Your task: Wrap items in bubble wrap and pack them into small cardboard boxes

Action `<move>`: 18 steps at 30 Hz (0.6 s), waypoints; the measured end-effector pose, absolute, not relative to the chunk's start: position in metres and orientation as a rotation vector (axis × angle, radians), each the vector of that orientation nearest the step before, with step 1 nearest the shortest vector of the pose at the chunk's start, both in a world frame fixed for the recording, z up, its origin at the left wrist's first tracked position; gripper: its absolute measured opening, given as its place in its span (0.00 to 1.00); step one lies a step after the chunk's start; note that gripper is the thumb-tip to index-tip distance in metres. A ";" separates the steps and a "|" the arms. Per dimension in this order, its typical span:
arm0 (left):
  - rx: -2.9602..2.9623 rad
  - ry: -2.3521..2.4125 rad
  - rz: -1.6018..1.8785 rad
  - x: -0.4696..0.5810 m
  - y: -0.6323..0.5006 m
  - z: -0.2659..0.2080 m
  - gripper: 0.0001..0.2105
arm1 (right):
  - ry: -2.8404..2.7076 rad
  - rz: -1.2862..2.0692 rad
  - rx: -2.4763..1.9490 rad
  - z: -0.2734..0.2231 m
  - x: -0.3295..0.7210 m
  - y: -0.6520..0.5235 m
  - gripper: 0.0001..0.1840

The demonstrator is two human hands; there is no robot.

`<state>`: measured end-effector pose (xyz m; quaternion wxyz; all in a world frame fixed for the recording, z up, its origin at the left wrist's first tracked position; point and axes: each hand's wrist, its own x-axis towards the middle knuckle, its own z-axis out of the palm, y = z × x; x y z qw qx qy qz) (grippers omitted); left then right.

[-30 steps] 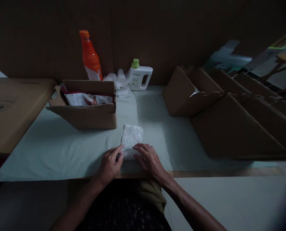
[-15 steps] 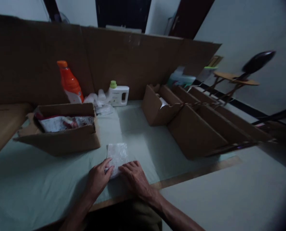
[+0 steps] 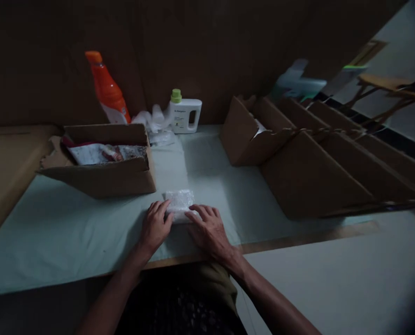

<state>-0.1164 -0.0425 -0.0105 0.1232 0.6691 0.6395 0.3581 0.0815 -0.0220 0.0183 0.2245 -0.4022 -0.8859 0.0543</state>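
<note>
A small piece of clear bubble wrap (image 3: 180, 199) lies on the pale green cloth near the table's front edge, its near part folded over into a thicker band. My left hand (image 3: 156, 224) grips its left side between thumb and curled fingers. From the right, my right hand (image 3: 207, 228) holds the near right corner, with its fingertips pressing on the folded band. Whether anything is wrapped inside cannot be made out.
An open cardboard box (image 3: 98, 179) with packets stands at left. Behind it are an orange bottle (image 3: 110, 95), crumpled clear plastic (image 3: 155, 122) and a white jug (image 3: 186, 115) with a green cap. Divided cardboard boxes (image 3: 312, 179) fill the right. A cardboard wall (image 3: 207, 51) rises behind.
The bubble wrap has become shorter, with its near end folded away from me by both hands. My view has tilted down, so the boxes and bottles sit higher in it.
</note>
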 end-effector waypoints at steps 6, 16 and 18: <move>1.255 1.759 1.334 -0.112 -0.067 -0.001 0.26 | -2.515 0.315 -1.167 0.015 0.072 -0.009 0.09; 0.301 1.238 1.544 -0.082 -0.097 0.024 0.47 | -2.300 0.846 -1.000 0.025 0.066 -0.037 0.11; 0.321 1.206 1.513 -0.083 -0.097 0.024 0.48 | -2.270 0.854 -0.987 0.026 0.065 -0.039 0.10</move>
